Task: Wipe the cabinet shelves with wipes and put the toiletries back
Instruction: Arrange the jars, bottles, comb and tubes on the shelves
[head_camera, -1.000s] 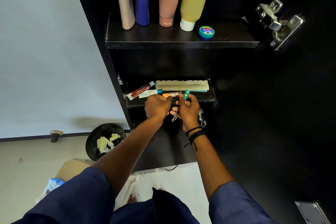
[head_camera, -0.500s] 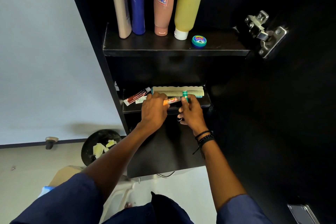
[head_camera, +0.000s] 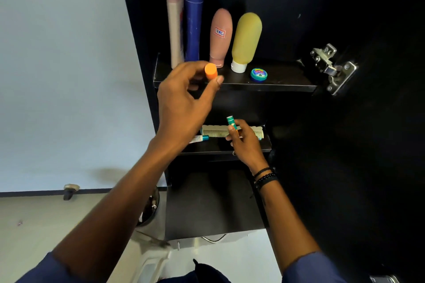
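A: The orange tube — your left hand pinches it between thumb and fingertips, held up in front of the upper shelf.
B: And your right hand grips a green-capped tube — just over the comb on the lower shelf.

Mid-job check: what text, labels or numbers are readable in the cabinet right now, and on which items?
"17AC": sticker on the pink bottle, upper shelf.
Round tin: lid print too small to read.
Green tube in the right hand: print blurred.
White tube on the lower shelf: blurred.
Orange tube in the left hand: no text showing.
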Demonstrator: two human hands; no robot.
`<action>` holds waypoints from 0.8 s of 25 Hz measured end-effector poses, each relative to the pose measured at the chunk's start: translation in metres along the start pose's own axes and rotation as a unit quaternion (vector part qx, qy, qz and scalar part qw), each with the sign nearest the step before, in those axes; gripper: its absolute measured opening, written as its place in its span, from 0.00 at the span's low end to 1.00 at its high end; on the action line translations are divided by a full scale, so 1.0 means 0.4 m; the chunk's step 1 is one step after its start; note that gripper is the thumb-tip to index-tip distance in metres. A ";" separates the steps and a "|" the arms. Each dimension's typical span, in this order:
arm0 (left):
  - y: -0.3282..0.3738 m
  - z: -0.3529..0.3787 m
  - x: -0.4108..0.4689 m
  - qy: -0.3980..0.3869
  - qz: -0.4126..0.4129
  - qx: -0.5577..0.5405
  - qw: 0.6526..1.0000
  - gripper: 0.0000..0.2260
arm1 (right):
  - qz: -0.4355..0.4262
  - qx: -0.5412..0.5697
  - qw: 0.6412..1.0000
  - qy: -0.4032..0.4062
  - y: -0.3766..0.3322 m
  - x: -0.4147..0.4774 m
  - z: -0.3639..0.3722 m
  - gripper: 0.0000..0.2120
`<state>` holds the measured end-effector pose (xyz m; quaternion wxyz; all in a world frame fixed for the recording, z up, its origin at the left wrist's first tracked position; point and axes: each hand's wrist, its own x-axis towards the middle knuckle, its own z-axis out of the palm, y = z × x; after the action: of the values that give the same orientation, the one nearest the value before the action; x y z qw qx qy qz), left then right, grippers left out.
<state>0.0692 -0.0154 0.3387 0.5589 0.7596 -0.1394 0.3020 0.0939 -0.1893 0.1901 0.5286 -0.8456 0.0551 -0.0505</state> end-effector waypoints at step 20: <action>-0.006 0.005 0.088 0.027 -0.023 -0.030 0.999 0.12 | -0.113 0.071 0.977 0.167 -0.147 -0.030 0.059 0.05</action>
<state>0.0986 -0.0118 0.3582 0.5920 0.7367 -0.1158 0.3056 0.0877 -0.1411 0.2323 0.5618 -0.7860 0.0433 -0.2545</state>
